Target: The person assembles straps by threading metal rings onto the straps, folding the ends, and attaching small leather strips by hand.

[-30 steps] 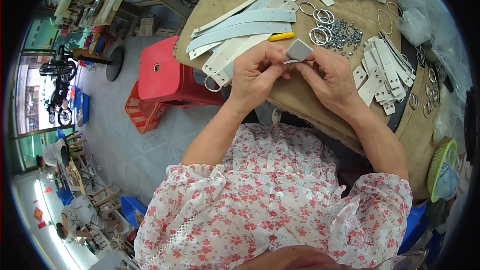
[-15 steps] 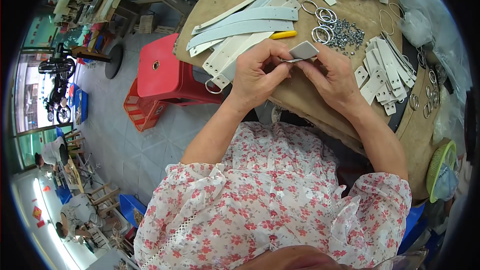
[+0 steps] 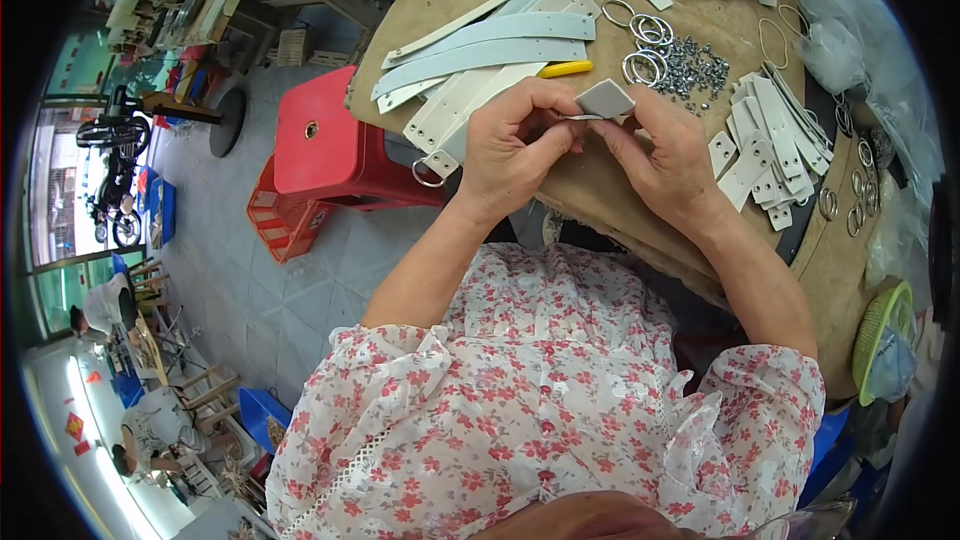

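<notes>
Between both hands, over the near edge of the covered table, is a small pale strap piece [image 3: 605, 99] with its square end sticking up. My left hand [image 3: 515, 147] pinches it from the left, fingers curled. From the right, my right hand [image 3: 662, 153] grips the same piece with thumb and forefinger. The fingertips hide its lower part. Just beyond the hands lie small metal studs [image 3: 690, 70], several metal rings [image 3: 643, 68] and a yellow-handled tool [image 3: 566, 69]. Long pale straps [image 3: 490, 45] are spread to the left, and shorter riveted straps [image 3: 765, 145] lie in a pile to the right.
A red stool [image 3: 322, 140] and an orange crate [image 3: 280, 220] stand on the floor to the left. Clear plastic bags [image 3: 835, 50] and a green basket [image 3: 880, 340] are at the right. Two people [image 3: 105, 305] are at the far lower left.
The square end of the strap piece has tilted and shifted slightly between my fingers. Both hands keep their pinch and have barely moved.
</notes>
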`<action>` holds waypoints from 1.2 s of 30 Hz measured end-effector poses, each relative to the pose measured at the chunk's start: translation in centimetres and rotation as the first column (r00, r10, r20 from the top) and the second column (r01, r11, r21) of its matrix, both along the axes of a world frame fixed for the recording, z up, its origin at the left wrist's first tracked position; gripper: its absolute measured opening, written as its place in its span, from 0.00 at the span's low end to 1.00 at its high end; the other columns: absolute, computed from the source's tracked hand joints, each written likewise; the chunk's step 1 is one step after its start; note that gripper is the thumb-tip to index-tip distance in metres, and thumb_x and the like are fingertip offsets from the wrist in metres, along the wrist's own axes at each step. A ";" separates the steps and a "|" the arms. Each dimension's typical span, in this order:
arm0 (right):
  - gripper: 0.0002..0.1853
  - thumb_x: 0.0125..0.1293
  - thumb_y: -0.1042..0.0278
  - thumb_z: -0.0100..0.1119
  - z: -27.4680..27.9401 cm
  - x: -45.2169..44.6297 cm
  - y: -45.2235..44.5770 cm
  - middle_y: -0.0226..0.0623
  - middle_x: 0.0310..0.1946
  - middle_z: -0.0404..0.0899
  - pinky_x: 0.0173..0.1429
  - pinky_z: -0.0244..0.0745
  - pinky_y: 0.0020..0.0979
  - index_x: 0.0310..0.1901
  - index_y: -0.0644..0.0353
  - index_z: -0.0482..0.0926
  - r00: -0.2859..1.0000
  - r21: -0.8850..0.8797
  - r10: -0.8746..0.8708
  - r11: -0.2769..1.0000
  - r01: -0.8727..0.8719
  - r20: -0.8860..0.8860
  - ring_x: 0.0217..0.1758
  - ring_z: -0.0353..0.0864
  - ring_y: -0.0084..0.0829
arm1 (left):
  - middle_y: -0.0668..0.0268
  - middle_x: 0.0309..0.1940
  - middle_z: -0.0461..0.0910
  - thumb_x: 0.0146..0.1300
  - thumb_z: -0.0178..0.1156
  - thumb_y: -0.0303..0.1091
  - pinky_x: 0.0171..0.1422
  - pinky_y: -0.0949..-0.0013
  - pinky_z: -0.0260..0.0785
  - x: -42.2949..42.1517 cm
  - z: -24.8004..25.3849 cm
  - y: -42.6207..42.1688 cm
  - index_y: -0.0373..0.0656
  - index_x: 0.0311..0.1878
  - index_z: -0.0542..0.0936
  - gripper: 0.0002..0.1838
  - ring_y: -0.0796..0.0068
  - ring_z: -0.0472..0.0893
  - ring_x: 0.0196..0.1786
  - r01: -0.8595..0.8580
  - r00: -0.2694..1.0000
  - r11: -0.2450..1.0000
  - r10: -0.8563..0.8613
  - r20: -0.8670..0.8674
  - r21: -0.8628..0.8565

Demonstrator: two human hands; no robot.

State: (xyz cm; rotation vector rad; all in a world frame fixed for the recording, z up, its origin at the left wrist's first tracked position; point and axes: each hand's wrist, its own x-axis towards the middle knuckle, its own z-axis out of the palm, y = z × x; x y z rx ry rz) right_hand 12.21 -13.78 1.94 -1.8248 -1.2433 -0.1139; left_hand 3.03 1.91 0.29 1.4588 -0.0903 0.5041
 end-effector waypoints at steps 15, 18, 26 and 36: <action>0.18 0.58 0.84 0.62 -0.9 -0.7 0.3 0.34 0.40 0.78 0.38 0.77 0.24 0.48 0.61 0.69 0.959 0.188 0.045 0.982 0.009 -0.279 0.38 0.81 0.25 | 0.64 0.40 0.78 0.54 0.57 0.12 0.38 0.78 0.74 -0.2 -0.4 0.4 0.36 0.39 0.78 0.11 0.79 0.81 0.36 -0.040 0.997 0.996 0.034 0.072 0.086; 0.22 0.58 0.85 0.63 -0.6 -0.1 0.0 0.39 0.39 0.77 0.31 0.73 0.22 0.49 0.60 0.65 0.991 0.104 0.073 0.991 -0.085 0.111 0.36 0.80 0.24 | 0.65 0.39 0.78 0.52 0.58 0.11 0.37 0.79 0.72 -0.1 -0.9 0.7 0.38 0.38 0.78 0.12 0.80 0.81 0.36 -0.120 0.987 0.974 0.096 0.132 0.191; 0.20 0.54 0.87 0.65 -0.4 -0.4 0.6 0.39 0.36 0.77 0.29 0.72 0.21 0.44 0.61 0.68 0.989 0.257 0.005 0.965 -0.043 0.145 0.32 0.79 0.25 | 0.65 0.39 0.77 0.52 0.57 0.12 0.38 0.78 0.74 -0.1 -0.4 0.5 0.37 0.38 0.78 0.12 0.80 0.81 0.37 -0.070 0.994 0.994 0.062 0.093 0.086; 0.10 0.55 0.85 0.64 0.3 -0.4 0.8 0.38 0.34 0.78 0.27 0.75 0.25 0.38 0.62 0.77 0.971 0.133 -0.011 0.991 -0.021 0.238 0.28 0.79 0.29 | 0.64 0.42 0.77 0.56 0.54 0.13 0.44 0.77 0.75 -0.5 0.6 0.3 0.33 0.51 0.74 0.18 0.79 0.81 0.42 -0.030 1.000 0.994 0.029 -0.010 -0.103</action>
